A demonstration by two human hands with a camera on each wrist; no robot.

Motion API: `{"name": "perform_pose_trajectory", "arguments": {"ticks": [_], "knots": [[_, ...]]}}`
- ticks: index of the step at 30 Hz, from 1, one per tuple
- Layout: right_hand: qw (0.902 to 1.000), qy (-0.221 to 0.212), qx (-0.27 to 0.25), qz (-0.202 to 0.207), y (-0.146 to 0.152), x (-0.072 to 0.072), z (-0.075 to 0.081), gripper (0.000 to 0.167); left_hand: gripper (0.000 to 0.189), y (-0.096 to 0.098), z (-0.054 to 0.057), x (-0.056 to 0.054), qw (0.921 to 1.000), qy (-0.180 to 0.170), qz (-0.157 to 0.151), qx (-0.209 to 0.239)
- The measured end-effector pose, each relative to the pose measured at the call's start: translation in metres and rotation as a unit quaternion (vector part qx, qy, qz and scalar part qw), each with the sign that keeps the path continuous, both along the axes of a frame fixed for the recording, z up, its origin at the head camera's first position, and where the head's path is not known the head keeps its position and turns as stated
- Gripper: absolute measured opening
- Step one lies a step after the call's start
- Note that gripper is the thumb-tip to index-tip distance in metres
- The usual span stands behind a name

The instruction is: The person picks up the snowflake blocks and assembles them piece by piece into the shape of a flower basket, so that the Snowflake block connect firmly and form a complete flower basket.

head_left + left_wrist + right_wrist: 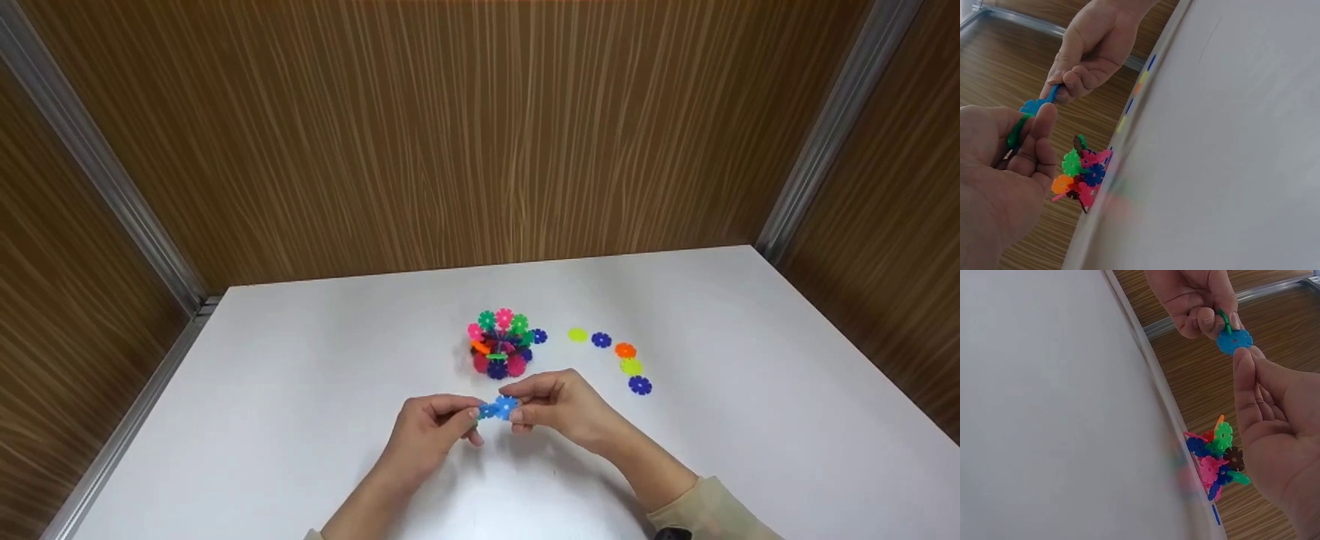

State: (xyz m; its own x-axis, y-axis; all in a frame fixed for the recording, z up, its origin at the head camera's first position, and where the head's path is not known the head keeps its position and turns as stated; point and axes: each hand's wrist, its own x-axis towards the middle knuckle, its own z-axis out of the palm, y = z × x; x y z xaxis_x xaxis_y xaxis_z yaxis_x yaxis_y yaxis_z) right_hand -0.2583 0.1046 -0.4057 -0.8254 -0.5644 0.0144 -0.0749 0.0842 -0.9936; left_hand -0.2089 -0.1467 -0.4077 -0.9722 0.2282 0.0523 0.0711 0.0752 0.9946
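In the head view both hands meet over the front part of the table. My left hand (431,431) pinches a small blue notched flower disc (487,410) together with a green disc (1019,130), which shows nearly edge-on in the left wrist view. Between thumb and fingers, my right hand (559,409) pinches a lighter blue flower disc (505,407). The two blue discs touch at their edges, set at an angle to each other. Fingertips cover part of the discs. Just beyond the hands stands a round cluster of interlocked flower discs (497,369), in pink, green, navy, orange and brown.
To the right of the cluster, loose discs lie in a curved row: yellow (577,334), navy (601,340), orange (625,350), another yellow (631,367) and another navy (640,385). One navy disc (539,336) is right beside the cluster. Wood-grain panels (480,135) enclose the white table (300,375).
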Motion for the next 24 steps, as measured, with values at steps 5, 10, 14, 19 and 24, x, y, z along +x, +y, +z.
{"name": "perform_pose_trajectory", "arguments": {"ticks": [5, 10, 14, 19, 24], "knots": [[0.9998, -0.01, -0.017, -0.006, -0.0003, -0.0008, -0.0014, 0.038, 0.016, 0.0025, -0.0006, 0.0013, 0.9997, 0.02, 0.005, -0.009], [0.9995, -0.017, -0.027, -0.009, 0.0003, -0.0011, 0.0, 0.037, 0.015, 0.003, -0.0014, 0.0016, 0.9994, 0.033, -0.008, 0.002], [0.9995, -0.012, -0.028, -0.002, 0.0011, -0.0007, -0.0005, 0.036, 0.016, 0.0008, -0.0014, -0.0004, 0.999, 0.033, -0.026, 0.016], [0.9987, -0.018, -0.042, 0.021, -0.0006, -0.0001, -0.0019, 0.031, 0.021, 0.0025, -0.0014, -0.0015, 0.9997, 0.006, 0.001, 0.025], [0.9981, -0.034, -0.036, 0.036, -0.004, 0.0012, -0.0026, 0.024, 0.019, 0.005, -0.0026, -0.0004, 0.9996, -0.02, -0.009, 0.015]]}}
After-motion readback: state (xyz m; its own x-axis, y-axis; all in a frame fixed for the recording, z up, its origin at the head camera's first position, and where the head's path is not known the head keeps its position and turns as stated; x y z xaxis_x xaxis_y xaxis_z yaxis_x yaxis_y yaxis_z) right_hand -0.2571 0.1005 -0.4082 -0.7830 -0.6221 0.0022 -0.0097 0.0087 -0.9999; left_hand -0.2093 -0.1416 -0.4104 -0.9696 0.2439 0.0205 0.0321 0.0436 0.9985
